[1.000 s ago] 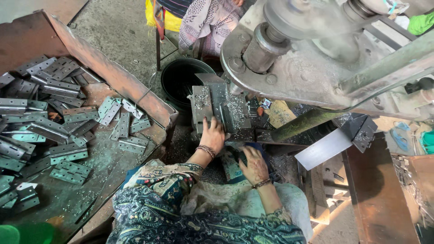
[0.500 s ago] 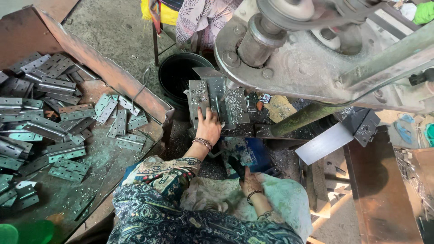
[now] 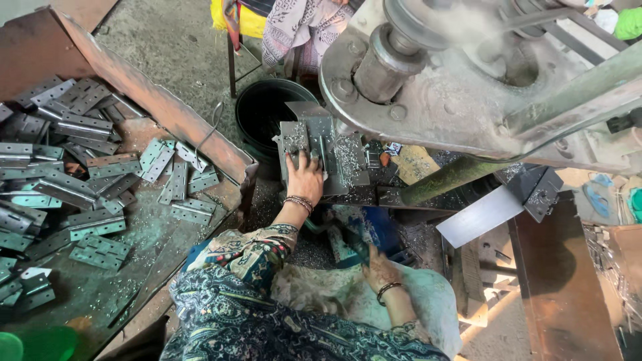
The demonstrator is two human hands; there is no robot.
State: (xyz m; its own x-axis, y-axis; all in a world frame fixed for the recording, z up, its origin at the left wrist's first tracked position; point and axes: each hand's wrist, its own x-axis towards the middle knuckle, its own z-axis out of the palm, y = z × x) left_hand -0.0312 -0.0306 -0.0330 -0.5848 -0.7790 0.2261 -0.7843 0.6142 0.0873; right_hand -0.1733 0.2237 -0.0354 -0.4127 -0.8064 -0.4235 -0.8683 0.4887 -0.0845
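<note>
My left hand [image 3: 305, 179] was stretched forward and lay flat on the grey metal plate [image 3: 323, 155] of the press bed, fingers [image 3: 302, 159] spread and pressing down, not curled round anything. Under the fingertips sat a small hinge-like piece, I think, but it was too small to tell for sure. I judged the flat press was to keep the piece seated against the plate's slot. Metal shavings [image 3: 348, 160] lay just beside my fingers to the right.

My right hand [image 3: 380, 269] was down by my lap, fingers loosely bent over the pale cloth sack [image 3: 348, 294]. Whether it gripped something, I could not tell; a dark object near the blue container [image 3: 378, 230] sat just ahead of it.

Directly above and to the right of my left fingers hung the big press head [image 3: 461, 87] with its round shaft [image 3: 388, 63]. Little room there, so the hand stayed low and on the near edge of the plate. Beyond my left fingertips was the black bucket [image 3: 267, 113], probably put there to catch what dropped off the far edge.

To the left of my left hand, past the rusty tray wall [image 3: 167, 110], lay the pile of grey hinges [image 3: 73, 167], within a sideways reach. That side was the open way for moving; the right was crowded by a green bar [image 3: 455, 177] and a bright steel plate [image 3: 481, 214].

A seated person [image 3: 294, 30] was well beyond the bucket.
</note>
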